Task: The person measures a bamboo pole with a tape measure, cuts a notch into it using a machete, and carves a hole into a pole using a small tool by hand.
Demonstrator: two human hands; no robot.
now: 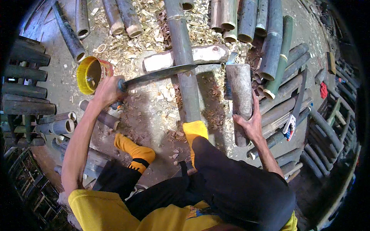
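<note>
My left hand (109,92) is closed round the blue handle of a machete (158,74). Its blade reaches to the right, its tip lying over a grey bamboo pole (181,42); whether it touches cannot be told. That pole runs lengthwise across a short pale log (212,54), and my foot in a yellow sock (195,128) presses against its near end. In my right hand (251,120) is a thick wooden mallet (241,86), gripped near its narrower lower part, with the wide end pointing away from me. The mallet is to the right of the pole.
A yellow bucket (88,75) stands beside my left hand. Wood shavings (146,44) cover the far floor. Bamboo sections (246,23) lie at the far side, and more are stacked left and right. A handsaw (296,106) rests on the right pile.
</note>
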